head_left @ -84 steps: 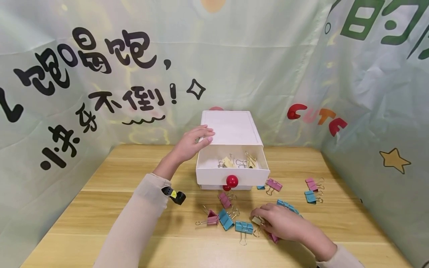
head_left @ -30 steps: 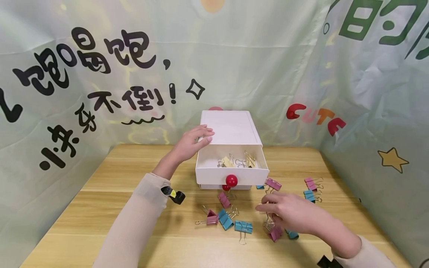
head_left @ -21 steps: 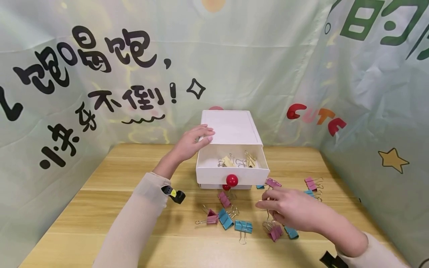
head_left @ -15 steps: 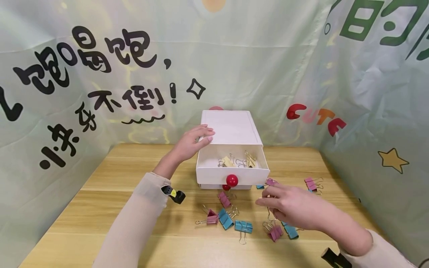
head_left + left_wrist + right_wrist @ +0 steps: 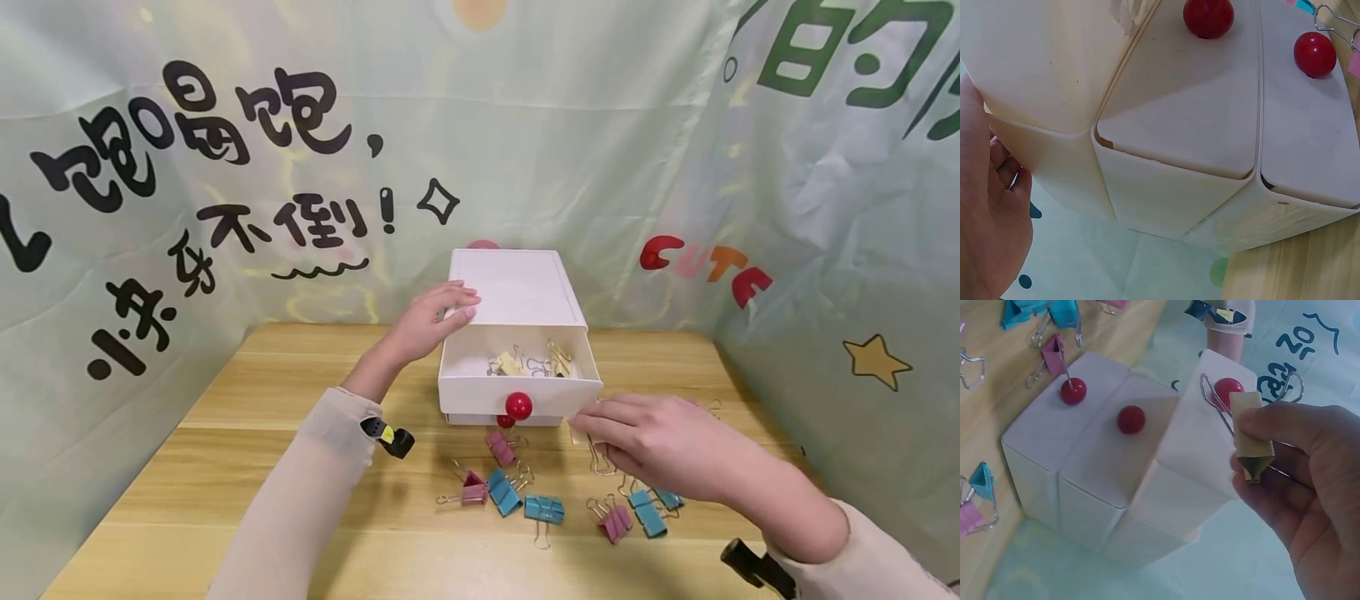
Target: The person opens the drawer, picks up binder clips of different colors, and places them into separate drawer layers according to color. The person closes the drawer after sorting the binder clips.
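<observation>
A white drawer unit (image 5: 517, 287) stands at the table's back, its top drawer (image 5: 480, 393) pulled out. Inside lie several yellow binder clips (image 5: 558, 358). My left hand (image 5: 427, 321) rests on the unit's upper left edge; the left wrist view catches it alongside the white side wall (image 5: 1054, 162). Between thumb and fingers, my right hand (image 5: 1310, 462) pinches a yellow binder clip (image 5: 1252, 431), its wire handles spread apart. In the head view that hand is just right of the drawer's front corner, above the table, mostly hiding the clip.
Pink binder clips (image 5: 474, 492) and blue binder clips (image 5: 543, 508) are scattered over the wooden table (image 5: 300, 467) before the unit. More lie under and behind the right forearm. Red round knobs (image 5: 518, 406) stick out from the drawer fronts. A printed cloth (image 5: 525, 150) hangs behind.
My right hand has lifted the yellow binder clip from among the clips on the table and moved up towards the drawer. The left hand has stayed on the unit.
</observation>
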`<state>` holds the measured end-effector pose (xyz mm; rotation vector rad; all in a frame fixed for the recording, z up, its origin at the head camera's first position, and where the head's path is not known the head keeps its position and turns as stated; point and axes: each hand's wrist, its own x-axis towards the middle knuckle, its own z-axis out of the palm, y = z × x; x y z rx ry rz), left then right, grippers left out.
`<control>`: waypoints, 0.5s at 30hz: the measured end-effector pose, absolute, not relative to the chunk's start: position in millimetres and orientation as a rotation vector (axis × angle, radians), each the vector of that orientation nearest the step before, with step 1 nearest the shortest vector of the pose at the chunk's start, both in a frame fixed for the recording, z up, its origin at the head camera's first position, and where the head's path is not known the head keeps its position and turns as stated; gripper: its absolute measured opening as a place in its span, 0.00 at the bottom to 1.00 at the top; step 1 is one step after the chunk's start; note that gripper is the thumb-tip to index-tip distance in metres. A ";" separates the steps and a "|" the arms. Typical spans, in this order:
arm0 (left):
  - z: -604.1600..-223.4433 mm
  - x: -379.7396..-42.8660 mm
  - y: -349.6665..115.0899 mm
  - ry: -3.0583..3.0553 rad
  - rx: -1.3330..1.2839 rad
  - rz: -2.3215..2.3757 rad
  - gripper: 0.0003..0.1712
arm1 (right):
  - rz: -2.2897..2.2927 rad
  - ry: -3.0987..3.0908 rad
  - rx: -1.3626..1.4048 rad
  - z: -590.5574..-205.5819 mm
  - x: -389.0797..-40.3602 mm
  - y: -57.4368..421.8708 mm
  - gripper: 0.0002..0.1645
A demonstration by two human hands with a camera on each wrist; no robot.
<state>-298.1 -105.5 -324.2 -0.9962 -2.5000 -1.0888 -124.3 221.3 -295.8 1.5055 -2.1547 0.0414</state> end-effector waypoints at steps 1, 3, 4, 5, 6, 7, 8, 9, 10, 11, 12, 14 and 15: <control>-324.2 -298.2 -105.6 -2.500 -0.995 -1.089 0.23 | 0.041 -2.142 1.503 -293.8 -124.7 220.6 0.27; -324.3 -298.2 -105.9 -2.501 -0.993 -1.090 0.23 | 0.033 -2.111 1.496 -289.9 -125.7 219.1 0.28; -324.5 -298.0 -105.9 -2.500 -0.993 -1.091 0.23 | 0.031 -2.096 1.494 -288.1 -126.5 218.4 0.28; -324.6 -298.1 -106.0 -2.500 -0.994 -1.089 0.23 | 0.033 -2.088 1.489 -286.3 -127.3 217.9 0.28; -324.6 -297.9 -106.1 -2.498 -0.996 -1.088 0.23 | 0.032 -2.080 1.484 -284.7 -128.4 217.5 0.29; -324.7 -297.6 -106.2 -2.496 -0.997 -1.088 0.23 | 0.034 -2.073 1.480 -283.1 -129.5 217.2 0.29; -324.8 -297.5 -106.2 -2.494 -0.998 -1.088 0.23 | 0.034 -2.065 1.477 -281.6 -130.9 216.9 0.29; -325.0 -297.5 -106.2 -2.491 -1.000 -1.089 0.23 | 0.041 -2.065 1.473 -280.1 -132.4 216.8 0.30; -325.3 -297.5 -106.1 -2.489 -1.001 -1.089 0.23 | 0.050 -2.067 1.469 -278.7 -134.1 216.7 0.30; -325.6 -297.7 -106.1 -2.488 -1.001 -1.091 0.23 | 0.061 -2.073 1.464 -277.3 -135.9 216.8 0.30; -325.8 -297.7 -106.1 -2.486 -1.002 -1.092 0.23 | 0.075 -2.075 1.460 -276.1 -137.9 216.7 0.30; -326.0 -298.1 -105.8 -2.485 -1.001 -1.093 0.23 | 0.105 -2.085 1.450 -273.7 -142.0 217.0 0.28; -326.1 -298.4 -105.7 -2.483 -1.002 -1.093 0.23 | 0.121 -2.093 1.445 -272.4 -144.1 217.5 0.27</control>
